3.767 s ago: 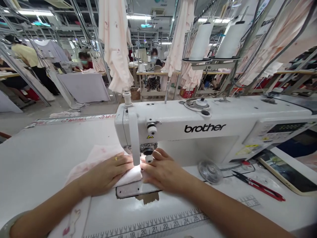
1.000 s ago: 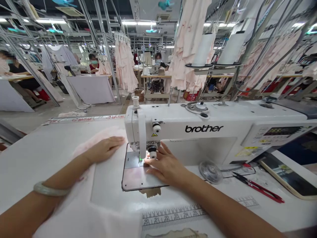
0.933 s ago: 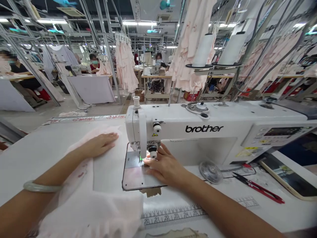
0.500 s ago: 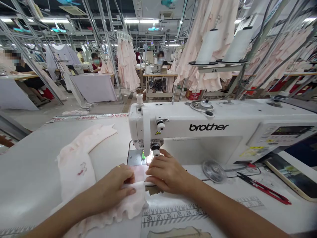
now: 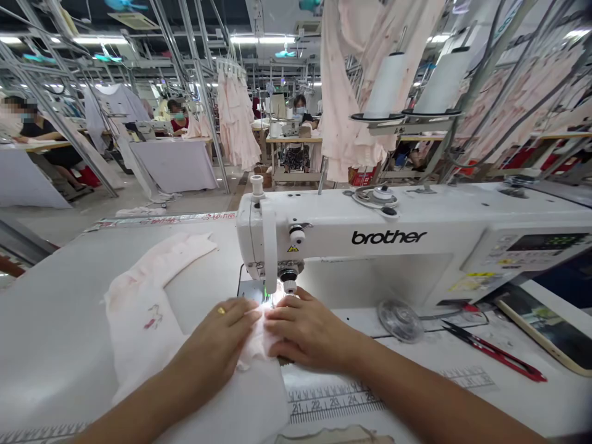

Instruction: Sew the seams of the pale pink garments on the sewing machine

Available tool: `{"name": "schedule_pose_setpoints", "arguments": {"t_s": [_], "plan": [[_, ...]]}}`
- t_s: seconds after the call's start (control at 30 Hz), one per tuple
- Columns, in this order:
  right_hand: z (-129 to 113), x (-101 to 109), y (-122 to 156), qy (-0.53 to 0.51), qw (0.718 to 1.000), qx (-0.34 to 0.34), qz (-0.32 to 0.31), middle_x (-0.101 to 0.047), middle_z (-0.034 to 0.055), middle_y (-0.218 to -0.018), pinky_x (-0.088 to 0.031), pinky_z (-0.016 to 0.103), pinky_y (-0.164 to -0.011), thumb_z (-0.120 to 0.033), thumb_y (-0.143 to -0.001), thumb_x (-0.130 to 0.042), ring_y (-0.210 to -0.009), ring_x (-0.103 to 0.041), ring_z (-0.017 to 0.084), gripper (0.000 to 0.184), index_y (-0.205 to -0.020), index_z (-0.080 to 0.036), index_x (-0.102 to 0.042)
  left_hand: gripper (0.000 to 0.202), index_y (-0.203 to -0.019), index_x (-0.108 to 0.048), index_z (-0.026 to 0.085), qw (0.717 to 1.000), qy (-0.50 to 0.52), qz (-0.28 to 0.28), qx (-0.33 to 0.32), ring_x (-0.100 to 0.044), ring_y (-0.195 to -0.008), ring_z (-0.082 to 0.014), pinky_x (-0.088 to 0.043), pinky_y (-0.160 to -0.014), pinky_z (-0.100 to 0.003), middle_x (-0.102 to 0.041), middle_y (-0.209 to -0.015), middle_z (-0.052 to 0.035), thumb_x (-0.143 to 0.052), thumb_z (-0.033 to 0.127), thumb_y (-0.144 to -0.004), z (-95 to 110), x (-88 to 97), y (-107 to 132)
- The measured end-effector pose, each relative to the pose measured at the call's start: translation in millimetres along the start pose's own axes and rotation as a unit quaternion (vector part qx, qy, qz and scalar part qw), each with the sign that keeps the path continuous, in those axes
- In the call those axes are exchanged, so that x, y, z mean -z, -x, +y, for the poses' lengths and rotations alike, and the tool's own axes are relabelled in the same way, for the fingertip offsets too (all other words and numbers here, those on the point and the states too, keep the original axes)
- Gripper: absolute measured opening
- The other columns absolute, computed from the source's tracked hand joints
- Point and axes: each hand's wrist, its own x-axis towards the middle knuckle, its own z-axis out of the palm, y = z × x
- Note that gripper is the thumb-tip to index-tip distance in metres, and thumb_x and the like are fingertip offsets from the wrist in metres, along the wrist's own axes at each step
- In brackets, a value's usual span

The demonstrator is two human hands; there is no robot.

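Observation:
A pale pink cloth piece (image 5: 141,320) lies on the white sewing table (image 5: 55,308), running from the far left toward the needle. My left hand (image 5: 217,348) presses flat on its near end, fingers stretched toward the presser foot (image 5: 271,297). My right hand (image 5: 308,330) rests beside it, fingers curled and pinching the cloth's edge just in front of the needle of the white Brother sewing machine (image 5: 393,237). The two hands almost touch at the fingertips.
Red-handled thread snips (image 5: 494,356) and a clear bobbin disc (image 5: 400,320) lie right of the machine, with a phone (image 5: 548,333) beyond. A printed ruler (image 5: 333,401) runs along the table's near edge. Other people sew at far tables among hanging pink garments (image 5: 238,126).
My left hand came back from the far left of the table to the needle, bringing the cloth's end under both hands. Both hands have since slid forward toward the presser foot.

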Motion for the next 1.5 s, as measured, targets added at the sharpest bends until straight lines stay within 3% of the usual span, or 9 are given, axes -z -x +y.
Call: {"name": "schedule_pose_setpoints", "arguments": {"t_s": [0.2, 0.4, 0.57, 0.83, 1.1, 1.3, 1.5], "plan": [[-1.1, 2.1, -2.2, 0.005, 0.999, -0.030, -0.036, -0.070, 0.0021, -0.097, -0.027, 0.037, -0.104, -0.037, -0.099, -0.052, -0.101, -0.054, 0.019, 0.022, -0.097, -0.018, -0.063, 0.048, -0.139, -0.047, 0.018, 0.996, -0.034, -0.053, -0.059, -0.051, -0.128, -0.0222, -0.044, -0.108, -0.042, -0.055, -0.141, -0.0085, -0.040, 0.006, -0.093, -17.7, -9.4, 4.6], [3.7, 1.6, -2.7, 0.040, 0.996, -0.074, -0.035, -0.069, 0.0002, -0.108, -0.025, 0.036, -0.106, -0.034, -0.100, -0.051, -0.100, -0.054, 0.019, 0.017, -0.102, -0.020, -0.060, 0.040, -0.134, -0.055, 0.016, 0.995, -0.027, -0.049, -0.079, -0.057, -0.121, -0.0262, -0.050, -0.101, -0.044, -0.060, -0.134, -0.0128, -0.045, 0.016, -0.096, -30.8, -2.2, -15.6], [5.3, 1.3, -0.6, 0.041, 0.999, -0.032, 0.001, -0.070, 0.0020, -0.106, -0.020, 0.038, -0.111, -0.032, -0.102, -0.046, -0.099, -0.056, 0.018, 0.020, -0.107, -0.019, -0.061, 0.039, -0.133, -0.055, 0.019, 0.995, -0.007, -0.051, -0.083, -0.055, -0.124, -0.0240, -0.048, -0.105, -0.040, -0.060, -0.133, -0.0100, -0.045, 0.013, -0.095, -34.8, 0.4, -19.8], [6.8, 0.2, 4.5, 0.035, 0.999, -0.006, -0.020, -0.070, 0.0025, -0.102, -0.013, 0.041, -0.116, -0.030, -0.100, -0.052, -0.105, -0.056, 0.018, 0.016, -0.102, -0.019, -0.063, 0.044, -0.135, -0.052, 0.023, 0.993, -0.005, -0.081, -0.087, -0.055, -0.125, -0.0225, -0.041, -0.112, -0.041, -0.058, -0.136, -0.0084, -0.041, 0.008, -0.094, -46.4, 1.6, -19.9], [6.7, 2.2, 3.6, 0.055, 0.998, -0.026, -0.033, -0.069, 0.0015, -0.107, -0.011, 0.044, -0.117, -0.034, -0.099, -0.055, -0.112, -0.053, 0.019, 0.016, -0.104, -0.020, -0.063, 0.044, -0.132, -0.056, 0.023, 0.992, -0.006, -0.075, -0.101, -0.056, -0.124, -0.0233, -0.042, -0.111, -0.041, -0.059, -0.135, -0.0085, -0.041, 0.008, -0.093, -49.0, 3.5, -27.4], [6.9, 6.1, 2.5, 0.049, 0.997, -0.039, -0.036, -0.068, 0.0015, -0.108, -0.014, 0.043, -0.117, -0.036, -0.098, -0.057, -0.105, -0.055, 0.019, 0.018, -0.104, -0.021, -0.064, 0.043, -0.130, -0.057, 0.023, 0.993, -0.026, -0.055, -0.102, -0.052, -0.127, -0.0229, -0.041, -0.112, -0.041, -0.062, -0.131, -0.0076, -0.043, 0.007, -0.092, -42.2, 5.2, -22.9], [6.2, 6.3, 1.7, 0.066, 0.996, -0.048, -0.033, -0.065, 0.0028, -0.105, -0.014, 0.043, -0.117, -0.039, -0.097, -0.057, -0.109, -0.052, 0.020, 0.020, -0.102, -0.021, -0.066, 0.042, -0.122, -0.060, 0.023, 0.987, 0.001, -0.102, -0.127, -0.058, -0.118, -0.0190, -0.051, -0.099, -0.032, -0.065, -0.125, -0.0050, -0.038, 0.003, -0.093, -28.7, 11.9, -21.7]]}}
